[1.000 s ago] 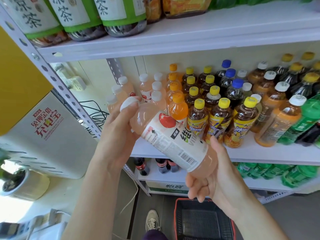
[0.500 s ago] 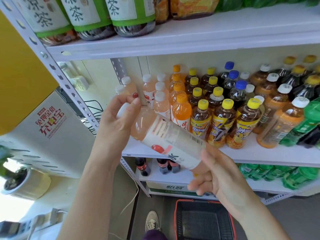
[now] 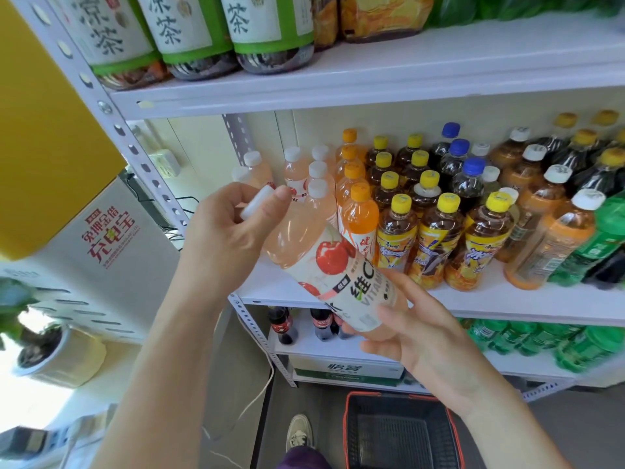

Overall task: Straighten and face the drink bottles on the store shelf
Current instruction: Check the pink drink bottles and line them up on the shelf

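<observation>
I hold a pink vitamin drink bottle (image 3: 333, 265) tilted in front of the middle shelf (image 3: 507, 301), its white cap up-left and its base down-right. My left hand (image 3: 233, 238) grips the cap and neck. My right hand (image 3: 416, 336) cups the base with curled fingers. The label's front, with red apples and large characters, faces me. On the shelf behind stand more pink bottles (image 3: 294, 174), orange soda bottles (image 3: 360, 218) and yellow-capped tea bottles (image 3: 443, 238) in rows.
Blue-capped dark bottles (image 3: 468, 181), white-capped orange ones (image 3: 554, 245) and green ones (image 3: 605, 238) fill the shelf's right. Big green-label tea bottles (image 3: 189, 32) stand on the upper shelf. A red-rimmed basket (image 3: 399, 431) sits on the floor beside my shoe (image 3: 299, 433). A power-bank kiosk (image 3: 101, 245) is at left.
The bottle has been rotated in my hands: the barcode side showed half a second ago, now the apple front faces me. Both hands kept hold and shifted slightly.
</observation>
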Demonstrator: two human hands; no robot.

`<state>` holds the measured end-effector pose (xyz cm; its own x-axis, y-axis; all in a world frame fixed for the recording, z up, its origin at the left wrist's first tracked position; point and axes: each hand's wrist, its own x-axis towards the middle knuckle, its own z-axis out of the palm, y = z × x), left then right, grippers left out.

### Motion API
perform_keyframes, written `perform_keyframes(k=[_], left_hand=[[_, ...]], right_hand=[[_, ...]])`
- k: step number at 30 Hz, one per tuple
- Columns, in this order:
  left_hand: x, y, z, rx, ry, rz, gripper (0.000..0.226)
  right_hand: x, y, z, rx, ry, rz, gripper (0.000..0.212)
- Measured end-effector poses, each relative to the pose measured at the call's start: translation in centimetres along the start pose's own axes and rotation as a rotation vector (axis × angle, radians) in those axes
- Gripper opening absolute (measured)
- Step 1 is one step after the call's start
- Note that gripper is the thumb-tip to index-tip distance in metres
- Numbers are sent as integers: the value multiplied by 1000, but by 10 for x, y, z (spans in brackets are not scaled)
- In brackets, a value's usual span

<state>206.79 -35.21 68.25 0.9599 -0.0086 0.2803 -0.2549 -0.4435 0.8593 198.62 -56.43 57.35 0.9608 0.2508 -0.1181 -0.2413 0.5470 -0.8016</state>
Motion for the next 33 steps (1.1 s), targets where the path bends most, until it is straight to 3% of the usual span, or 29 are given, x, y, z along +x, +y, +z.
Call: perform_keyframes(k=[3,10,12,16,20,23,26,29,33], left_hand=[[3,1,-3,-3,-44,-18,59],[5,0,-14,-92,-230,-31,45],[2,1,-10,-141,-173,6,40],[5,4,0,-151,44,51,37],[17,7,-4,140,99,47,37],[28,8,-18,341,-83,-2,44],[40,8,-36,474,-271,95,49],[50,6,-48,461,-418,183,38],[61,1,-63,340,-585,159,30]], right_hand=[[-1,1,5,-3,12,17,63],[0,5,9,3,17,28,57],[2,6,8,32,11,35,55],[6,8,9,19,-162,98,56],[19,18,12,-144,-73,6,63],[26,25,13,-159,47,-16,72],[31,30,15,-38,34,46,70],[41,32,18,52,20,106,58],[58,32,23,76,14,212,65]])
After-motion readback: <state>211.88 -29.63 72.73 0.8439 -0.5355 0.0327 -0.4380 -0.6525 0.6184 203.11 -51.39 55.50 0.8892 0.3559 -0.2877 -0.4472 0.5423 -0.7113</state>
